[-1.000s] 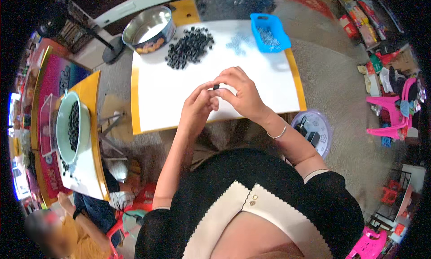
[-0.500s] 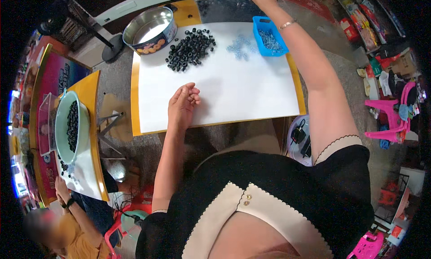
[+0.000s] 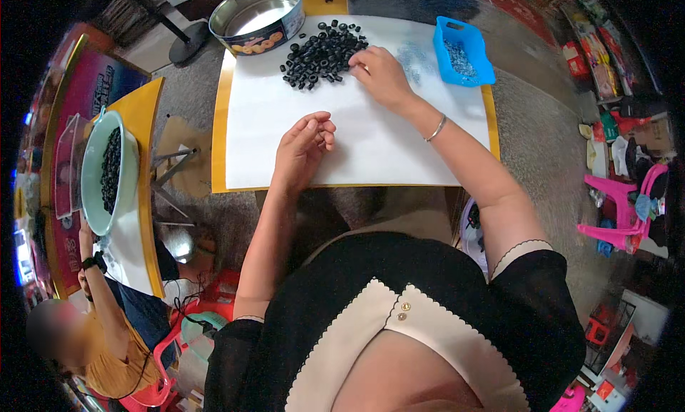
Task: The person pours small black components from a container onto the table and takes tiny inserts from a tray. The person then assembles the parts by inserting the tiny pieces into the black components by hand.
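Rings: heap of small black rings at upper centre of white sheet.
Right hand: fingertips at heap's right edge, grip unclear.
Left hand: loosely curled, empty, resting mid-sheet, apart.
Risk: careless sweep likely scattering rings toward round tin or blue tray.

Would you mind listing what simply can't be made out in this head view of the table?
- Right hand fingertips: curled at the edge of the black ring pile, so any pinched ring is hidden.
- Blue tray contents: too small to identify.
- Round metal tin: top rim cut off by the picture's edge.
- Left hand palm: faces down onto the white sheet.
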`<control>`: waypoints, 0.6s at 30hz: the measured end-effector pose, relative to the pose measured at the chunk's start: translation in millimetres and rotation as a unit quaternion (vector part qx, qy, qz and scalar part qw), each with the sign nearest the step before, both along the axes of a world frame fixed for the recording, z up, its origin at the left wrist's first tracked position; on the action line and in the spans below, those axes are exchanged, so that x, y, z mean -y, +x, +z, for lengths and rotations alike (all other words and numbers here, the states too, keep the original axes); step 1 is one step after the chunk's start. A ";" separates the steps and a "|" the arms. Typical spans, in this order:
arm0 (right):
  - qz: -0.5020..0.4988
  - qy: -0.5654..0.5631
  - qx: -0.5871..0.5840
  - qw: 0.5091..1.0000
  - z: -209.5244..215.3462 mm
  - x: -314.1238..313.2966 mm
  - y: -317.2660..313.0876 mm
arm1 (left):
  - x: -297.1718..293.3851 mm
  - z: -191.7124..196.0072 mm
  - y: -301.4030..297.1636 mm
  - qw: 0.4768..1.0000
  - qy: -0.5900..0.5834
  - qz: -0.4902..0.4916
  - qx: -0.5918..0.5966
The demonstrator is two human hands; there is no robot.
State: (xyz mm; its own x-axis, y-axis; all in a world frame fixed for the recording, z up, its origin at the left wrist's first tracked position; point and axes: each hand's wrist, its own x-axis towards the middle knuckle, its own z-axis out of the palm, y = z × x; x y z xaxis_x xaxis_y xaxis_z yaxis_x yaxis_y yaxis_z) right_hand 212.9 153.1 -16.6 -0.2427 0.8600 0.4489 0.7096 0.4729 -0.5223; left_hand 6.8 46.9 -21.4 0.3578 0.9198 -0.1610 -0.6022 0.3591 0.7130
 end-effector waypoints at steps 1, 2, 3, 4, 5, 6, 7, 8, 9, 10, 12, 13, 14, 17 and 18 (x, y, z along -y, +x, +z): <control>-0.022 0.048 -0.008 0.999 -1.6 -2.9 -4.6 | 0.2 1.1 -0.6 1.000 -0.002 0.000 -0.003; -0.020 0.048 -0.009 0.999 -1.9 -7.6 -7.5 | -0.2 0.9 -1.4 1.000 -0.002 0.002 -0.004; -0.043 0.069 -0.008 0.997 -2.3 -14.5 -9.0 | -1.2 0.7 -2.0 1.000 -0.001 -0.005 0.003; -0.066 0.091 -0.007 0.994 -2.7 -19.9 -9.8 | -1.9 0.6 -2.5 1.000 0.000 -0.013 0.010; -0.066 0.092 -0.008 0.994 -3.8 -22.8 -10.2 | -2.2 0.5 -2.7 1.000 0.001 -0.013 0.010; -0.058 0.078 0.021 0.995 -6.5 -25.0 -11.7 | -2.5 -1.0 -3.1 1.000 0.001 -0.017 0.019; -0.050 0.065 0.051 0.995 -9.3 -26.4 -12.5 | -2.8 -2.5 -3.3 0.999 0.002 -0.022 0.029; -0.050 0.063 0.052 0.995 -12.2 -26.8 -12.1 | -3.1 -4.2 -3.0 0.999 0.000 -0.022 0.030; -0.039 0.049 0.036 0.997 -12.3 -25.5 -12.8 | -1.9 -2.6 -3.1 0.999 -0.003 -0.020 0.026; -0.029 0.034 0.021 0.999 -12.6 -23.7 -12.8 | -0.6 -1.3 -2.9 1.000 -0.005 -0.018 0.023; -0.015 0.035 -0.006 0.999 -12.3 -17.8 -10.9 | -0.1 1.2 -1.9 1.000 -0.005 -0.018 0.024; -0.004 0.036 -0.032 0.999 -12.0 -13.7 -9.8 | -0.2 1.6 -1.9 0.999 -0.005 -0.020 0.026; -0.004 0.035 -0.032 0.999 -12.4 -8.1 -8.9 | 0.1 0.6 -2.2 0.999 -0.006 -0.019 0.026; -0.023 -0.010 -0.124 0.992 -8.2 11.5 -6.8 | -0.1 -2.4 -2.5 0.999 -0.005 -0.019 0.040; -0.017 -0.084 -0.218 0.972 -5.9 17.8 -5.3 | -0.4 -3.0 -1.7 0.999 -0.004 -0.014 0.034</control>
